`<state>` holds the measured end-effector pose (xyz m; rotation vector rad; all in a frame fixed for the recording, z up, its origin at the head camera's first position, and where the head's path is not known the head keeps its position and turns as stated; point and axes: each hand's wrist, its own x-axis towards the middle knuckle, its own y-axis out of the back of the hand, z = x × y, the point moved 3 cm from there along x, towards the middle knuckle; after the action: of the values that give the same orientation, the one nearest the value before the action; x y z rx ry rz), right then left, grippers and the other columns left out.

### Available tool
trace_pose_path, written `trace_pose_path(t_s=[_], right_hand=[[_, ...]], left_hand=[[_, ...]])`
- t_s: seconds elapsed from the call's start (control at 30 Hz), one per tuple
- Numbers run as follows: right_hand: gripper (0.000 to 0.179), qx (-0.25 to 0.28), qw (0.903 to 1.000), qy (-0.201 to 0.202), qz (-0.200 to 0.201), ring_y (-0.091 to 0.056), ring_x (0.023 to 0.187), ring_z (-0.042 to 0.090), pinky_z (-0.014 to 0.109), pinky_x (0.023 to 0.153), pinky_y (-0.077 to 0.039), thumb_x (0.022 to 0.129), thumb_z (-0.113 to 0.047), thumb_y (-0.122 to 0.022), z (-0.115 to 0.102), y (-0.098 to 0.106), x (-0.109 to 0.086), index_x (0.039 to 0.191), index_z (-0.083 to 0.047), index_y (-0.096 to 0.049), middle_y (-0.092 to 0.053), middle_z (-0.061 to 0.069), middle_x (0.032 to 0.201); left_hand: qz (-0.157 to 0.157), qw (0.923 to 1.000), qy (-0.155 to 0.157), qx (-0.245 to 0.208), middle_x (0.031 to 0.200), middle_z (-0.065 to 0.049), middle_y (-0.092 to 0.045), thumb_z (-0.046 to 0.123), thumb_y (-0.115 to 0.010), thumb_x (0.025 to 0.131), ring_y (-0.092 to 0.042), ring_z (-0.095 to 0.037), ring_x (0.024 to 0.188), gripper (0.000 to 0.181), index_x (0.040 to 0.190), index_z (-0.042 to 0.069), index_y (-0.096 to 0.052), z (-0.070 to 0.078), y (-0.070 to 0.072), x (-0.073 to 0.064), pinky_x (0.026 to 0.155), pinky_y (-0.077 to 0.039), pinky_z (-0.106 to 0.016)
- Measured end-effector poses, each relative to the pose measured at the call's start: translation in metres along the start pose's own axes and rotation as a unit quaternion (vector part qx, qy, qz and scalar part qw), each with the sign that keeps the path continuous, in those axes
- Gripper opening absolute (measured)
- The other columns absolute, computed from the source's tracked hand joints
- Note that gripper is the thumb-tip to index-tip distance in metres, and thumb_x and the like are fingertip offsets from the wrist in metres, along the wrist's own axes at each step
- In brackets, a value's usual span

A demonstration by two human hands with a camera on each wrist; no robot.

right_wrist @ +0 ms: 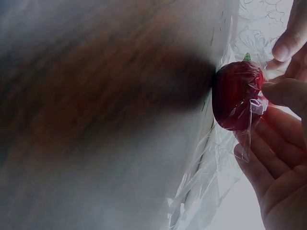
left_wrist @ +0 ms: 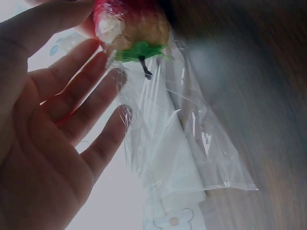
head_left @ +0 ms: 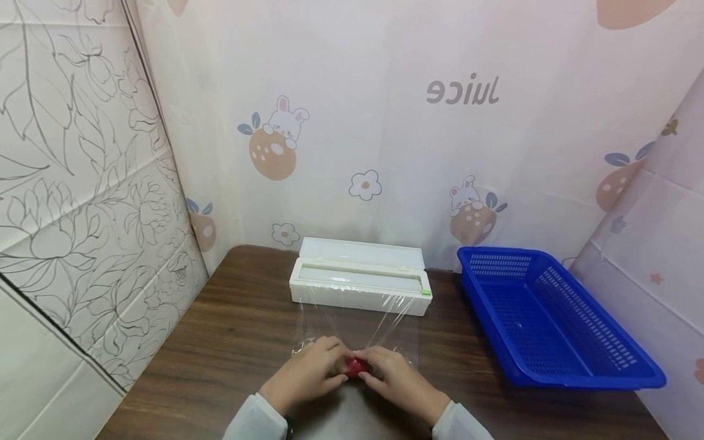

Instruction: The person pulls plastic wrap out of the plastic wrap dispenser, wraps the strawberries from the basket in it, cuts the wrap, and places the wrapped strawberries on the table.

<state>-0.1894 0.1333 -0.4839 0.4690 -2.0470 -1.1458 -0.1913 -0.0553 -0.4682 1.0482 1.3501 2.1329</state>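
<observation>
Holding filmed fruit (right_wrist: pixel 234 98), basket rim (head_left: pixel 588 381) apart

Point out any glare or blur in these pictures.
Head: glare streaks on the cling film; left wrist: washed-out white behind the left fingers, wooden tabletop blurred; right wrist: wooden tabletop heavily blurred, glints on cling film over the red fruit.

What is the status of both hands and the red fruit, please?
Left hand and right hand: holding red fruit between them. Clear film on it, running to white box. Blue basket stands aside; nothing visible blocks.
</observation>
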Motion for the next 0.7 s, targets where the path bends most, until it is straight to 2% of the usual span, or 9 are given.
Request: trace_pose_path(t_s=[0.23, 0.47, 0.7], right_hand=[[0.042, -0.015, 0.9999, -0.003, -0.005, -0.058, 0.096, 0.008, 0.029, 0.079, -0.056, 0.081, -0.021, -0.071, 0.001, 0.000, 0.003, 0.120, -0.009, -0.061, -0.065, 0.001, 0.109], [0.056, -0.015, 0.9976, -0.043, -0.052, -0.056, 0.103, 0.013, 0.035, 0.084, -0.055, 0.083, -0.027, -0.070, 0.003, 0.000, 0.005, 0.131, -0.006, -0.051, -0.062, 0.005, 0.116], [0.063, -0.019, 0.9937, -0.075, -0.080, -0.054, 0.108, 0.018, 0.040, 0.087, -0.053, 0.084, -0.031, -0.068, 0.007, -0.002, 0.005, 0.137, -0.005, -0.044, -0.059, 0.009, 0.121]], left_hand=[[-0.006, 0.9995, 0.032, -0.001, 0.106, 0.003, -0.060, 0.031, -0.072, 0.079, -0.053, -0.008, 0.099, 0.042, 0.116, 0.016, -0.059, -0.005, -0.005, 0.001, 0.086, -0.050, -0.037], [-0.015, 0.9987, 0.049, -0.008, 0.111, 0.001, -0.059, 0.033, -0.074, 0.076, -0.053, -0.010, 0.102, 0.052, 0.121, 0.015, -0.055, -0.009, -0.012, 0.006, 0.086, -0.051, -0.039], [-0.033, 0.9968, 0.072, -0.012, 0.115, -0.001, -0.057, 0.033, -0.074, 0.076, -0.052, -0.013, 0.104, 0.055, 0.123, 0.014, -0.054, -0.015, -0.020, 0.011, 0.086, -0.050, -0.041]])
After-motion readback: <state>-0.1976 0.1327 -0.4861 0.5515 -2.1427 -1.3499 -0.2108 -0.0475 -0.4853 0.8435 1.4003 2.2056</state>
